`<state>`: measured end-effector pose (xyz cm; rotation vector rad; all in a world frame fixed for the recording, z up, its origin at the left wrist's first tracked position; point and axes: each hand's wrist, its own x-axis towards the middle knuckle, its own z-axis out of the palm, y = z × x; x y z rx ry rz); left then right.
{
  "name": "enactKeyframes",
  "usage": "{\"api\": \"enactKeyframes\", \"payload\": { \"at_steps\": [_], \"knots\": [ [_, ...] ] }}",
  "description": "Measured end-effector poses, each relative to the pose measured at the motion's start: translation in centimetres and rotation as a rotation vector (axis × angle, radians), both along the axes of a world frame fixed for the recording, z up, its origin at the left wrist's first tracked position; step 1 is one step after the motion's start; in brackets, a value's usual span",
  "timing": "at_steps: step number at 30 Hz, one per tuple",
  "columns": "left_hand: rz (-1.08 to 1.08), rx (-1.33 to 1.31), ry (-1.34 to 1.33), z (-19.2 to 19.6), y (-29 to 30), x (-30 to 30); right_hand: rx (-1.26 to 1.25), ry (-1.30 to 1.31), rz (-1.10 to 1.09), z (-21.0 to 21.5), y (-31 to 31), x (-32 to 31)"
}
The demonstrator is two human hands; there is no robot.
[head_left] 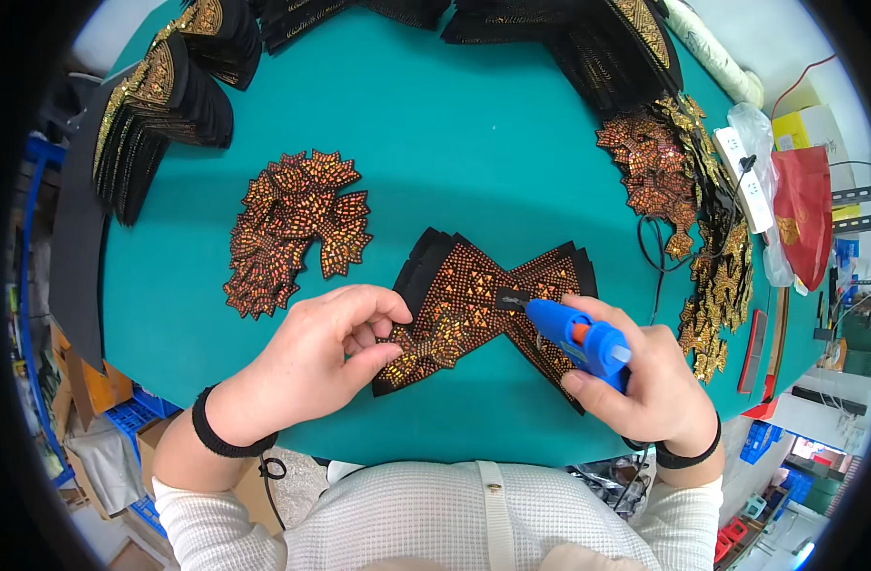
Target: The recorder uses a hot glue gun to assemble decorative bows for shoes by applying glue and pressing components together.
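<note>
A black bow-shaped fabric piece point(474, 290) studded with orange and gold lies in front of me, made of stacked layers. My right hand point(635, 376) is wrapped round a blue glue gun point(583, 341), its nozzle over the black strip point(514, 299) at the bow's narrow middle. Whether the nozzle touches the strip I cannot tell. With thumb and finger closed, my left hand point(336, 343) pinches the edge of a small gold-studded patch point(426, 344) above the bow's lower left wing. A pile of orange-studded leaf-shaped patches point(297, 228) lies beyond my left hand.
Folded stacks of black gold-trimmed fabric point(159, 105) stand along the table's far rim. At the right are more orange patches point(650, 167), gold trims point(726, 285), a white power strip point(743, 181) and a red bag point(802, 214). A black cord point(656, 276) runs across the green tabletop point(455, 124).
</note>
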<state>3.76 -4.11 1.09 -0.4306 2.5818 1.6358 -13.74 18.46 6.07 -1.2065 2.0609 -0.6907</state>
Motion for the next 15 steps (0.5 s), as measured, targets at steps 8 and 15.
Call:
{"api": "enactKeyframes", "payload": {
  "at_steps": [8,15],
  "knots": [
    [0.034,0.197,-0.150,1.3,0.7,-1.2,-0.300,-0.702,-0.548,0.3,1.8,-2.3],
    [-0.121,0.342,-0.195,0.7,1.9,-6.0,-0.852,-1.321,-0.729,-7.7,4.3,-2.9]
  ]
}}
